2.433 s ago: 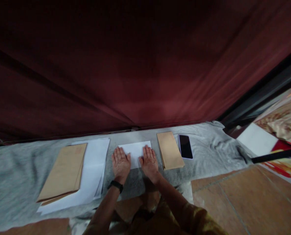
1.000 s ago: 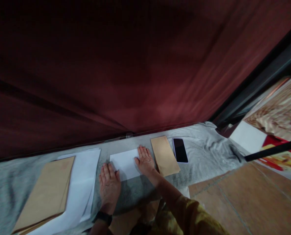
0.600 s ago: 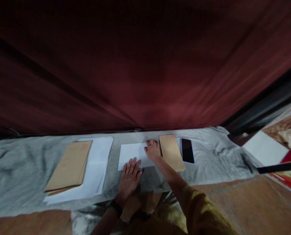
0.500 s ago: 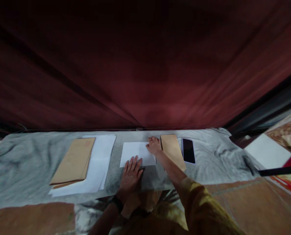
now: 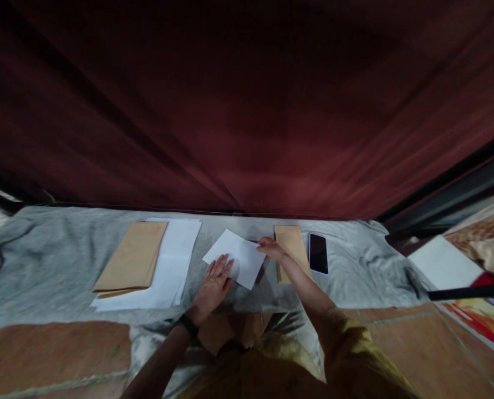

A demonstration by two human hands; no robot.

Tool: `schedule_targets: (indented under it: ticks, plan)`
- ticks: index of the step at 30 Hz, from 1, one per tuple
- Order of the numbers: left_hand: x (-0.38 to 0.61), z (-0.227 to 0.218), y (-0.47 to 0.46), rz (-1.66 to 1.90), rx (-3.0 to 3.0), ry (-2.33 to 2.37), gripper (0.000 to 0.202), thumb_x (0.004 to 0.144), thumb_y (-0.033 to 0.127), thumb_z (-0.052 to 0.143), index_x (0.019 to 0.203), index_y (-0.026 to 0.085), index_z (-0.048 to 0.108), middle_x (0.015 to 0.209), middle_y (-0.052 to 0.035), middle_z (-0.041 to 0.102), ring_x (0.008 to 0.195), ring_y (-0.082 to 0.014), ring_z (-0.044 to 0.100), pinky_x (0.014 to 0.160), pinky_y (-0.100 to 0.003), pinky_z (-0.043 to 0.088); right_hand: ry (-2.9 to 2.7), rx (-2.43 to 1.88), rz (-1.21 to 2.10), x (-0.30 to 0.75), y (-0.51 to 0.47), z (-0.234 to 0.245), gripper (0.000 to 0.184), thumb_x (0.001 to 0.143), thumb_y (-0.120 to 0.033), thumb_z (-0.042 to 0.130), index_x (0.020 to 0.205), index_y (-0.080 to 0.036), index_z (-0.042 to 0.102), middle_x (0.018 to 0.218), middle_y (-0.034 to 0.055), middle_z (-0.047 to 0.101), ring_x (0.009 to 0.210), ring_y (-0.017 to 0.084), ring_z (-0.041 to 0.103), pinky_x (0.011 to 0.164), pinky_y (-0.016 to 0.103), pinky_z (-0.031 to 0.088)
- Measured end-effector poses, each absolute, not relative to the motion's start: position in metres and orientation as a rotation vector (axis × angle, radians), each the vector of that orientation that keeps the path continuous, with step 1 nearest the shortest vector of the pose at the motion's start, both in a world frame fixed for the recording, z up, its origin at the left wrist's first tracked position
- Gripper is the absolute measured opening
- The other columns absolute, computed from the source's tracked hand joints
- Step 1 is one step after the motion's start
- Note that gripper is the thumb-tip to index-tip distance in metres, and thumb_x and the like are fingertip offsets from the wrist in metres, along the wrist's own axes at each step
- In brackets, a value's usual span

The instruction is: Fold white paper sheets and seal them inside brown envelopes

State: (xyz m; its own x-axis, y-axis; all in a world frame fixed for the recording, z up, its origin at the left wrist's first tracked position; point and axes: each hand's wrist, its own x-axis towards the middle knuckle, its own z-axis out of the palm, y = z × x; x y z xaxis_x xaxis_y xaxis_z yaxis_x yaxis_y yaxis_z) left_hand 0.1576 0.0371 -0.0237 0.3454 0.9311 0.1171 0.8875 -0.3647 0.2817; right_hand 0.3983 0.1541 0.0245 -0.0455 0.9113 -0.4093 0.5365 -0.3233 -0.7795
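A folded white sheet of paper [image 5: 239,256] lies skewed on the grey cloth [image 5: 55,260]. My right hand [image 5: 271,249] pinches its far right corner, which is lifted a little. My left hand [image 5: 214,281] lies flat with fingers spread on the sheet's near left edge. A black band sits on my left wrist. Just right of my right hand lies a brown envelope [image 5: 291,244].
A stack of brown envelopes [image 5: 133,257] rests on white sheets [image 5: 176,260] at the left. A dark phone [image 5: 317,253] lies right of the single envelope. A dark red curtain [image 5: 247,111] hangs behind the cloth. Tiled floor [image 5: 438,354] spreads to the right.
The white sheet has turned from square-on to skewed. My right hand moved from lying flat on it to pinching its far right corner. My left hand slid back to its near edge.
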Motion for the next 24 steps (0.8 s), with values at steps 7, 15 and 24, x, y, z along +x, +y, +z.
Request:
schedule_targets:
  ticks: [7,15,24]
  plan:
    - [0.143,-0.013,0.001,0.564,2.525,1.496,0.067,0.090,0.008,0.042,0.155,0.023,0.039,0.162,-0.0069,0.041,0.151,-0.0201,0.035,0.125,-0.047,0.032,-0.986,-1.633,1.412,0.387,0.058,-0.009,0.044,0.067,-0.060,0.073,0.083,-0.020,0.062,0.084,0.0047,0.071,0.081,0.025,0.071,0.061,0.034,0.059]
    - [0.137,-0.045,0.001,0.386,2.656,1.471,0.069,0.086,0.004,0.045,0.152,0.024,0.044,0.159,-0.0075,0.045,0.148,-0.0226,0.040,0.123,-0.045,0.035,-1.005,-1.638,1.284,0.388,0.037,-0.024,0.023,0.076,-0.035,0.069,0.096,-0.022,0.068,0.096,0.0060,0.071,0.097,0.028,0.068,0.078,0.041,0.061]
    - [0.115,-0.042,0.005,0.346,2.726,1.268,0.067,0.091,0.006,0.045,0.153,0.032,0.043,0.161,-0.0023,0.043,0.149,-0.0189,0.038,0.124,-0.040,0.033,-2.306,-0.973,0.731,0.370,0.064,-0.012,0.033,0.102,-0.022,0.047,0.128,-0.022,0.069,0.137,0.0059,0.066,0.132,0.017,0.057,0.117,0.036,0.043]
